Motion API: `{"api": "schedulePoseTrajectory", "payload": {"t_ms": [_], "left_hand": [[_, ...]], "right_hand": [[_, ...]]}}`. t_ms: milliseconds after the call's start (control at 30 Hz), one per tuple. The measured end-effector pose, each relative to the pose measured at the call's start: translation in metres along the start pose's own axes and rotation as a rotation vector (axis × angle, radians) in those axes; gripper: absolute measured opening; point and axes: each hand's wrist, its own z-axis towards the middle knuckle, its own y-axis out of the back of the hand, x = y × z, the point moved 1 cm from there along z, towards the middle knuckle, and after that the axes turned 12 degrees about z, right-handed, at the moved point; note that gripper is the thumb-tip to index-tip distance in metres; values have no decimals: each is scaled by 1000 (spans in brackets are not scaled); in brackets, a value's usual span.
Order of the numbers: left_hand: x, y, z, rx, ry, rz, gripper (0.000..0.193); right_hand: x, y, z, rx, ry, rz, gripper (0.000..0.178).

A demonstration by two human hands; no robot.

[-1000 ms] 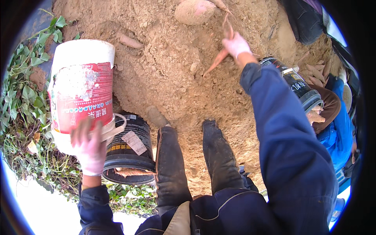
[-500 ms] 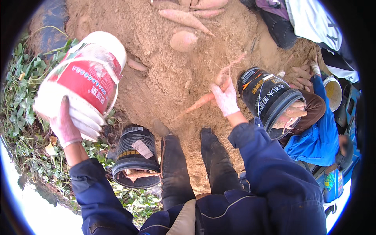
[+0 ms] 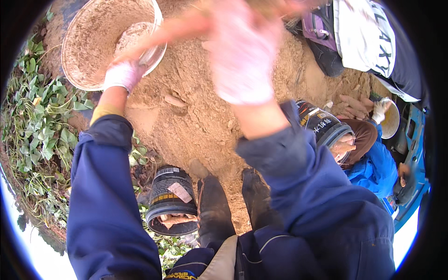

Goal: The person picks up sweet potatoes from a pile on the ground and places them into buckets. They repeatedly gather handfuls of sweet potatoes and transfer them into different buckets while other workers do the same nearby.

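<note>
My left hand (image 3: 122,74), in a pale glove, grips the rim of a white bucket (image 3: 77,70). The bucket is tipped so its sandy inside faces me, at the upper left. My right hand (image 3: 242,60), also gloved, is raised close to the camera and blurred. It is closed on a long orange root (image 3: 172,30) whose thin end points toward the bucket's mouth. Below lies a mound of loose sandy soil (image 3: 200,126) with a small root (image 3: 175,101) lying on it.
A black bucket (image 3: 170,200) with roots inside lies by my dark boots (image 3: 214,210). A second black bucket (image 3: 322,123) sits at the right beside a crouching person in blue (image 3: 373,163). Green leafy vines (image 3: 42,126) cover the ground at the left.
My right hand has lifted the orange root off the soil and up toward the camera. My left hand has raised and tipped the white bucket so its opening now faces me.
</note>
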Motion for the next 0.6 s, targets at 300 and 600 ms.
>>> {"api": "schedulePoseTrajectory", "payload": {"t_ms": [300, 600], "left_hand": [[12, -18, 10, 35, -213, -136, 31], [11, 0, 4, -97, -337, -155, 30]], "right_hand": [[-120, -56, -28, 90, -174, 39, 28], [-375, -42, -171, 700, -647, -1104, 39]]}}
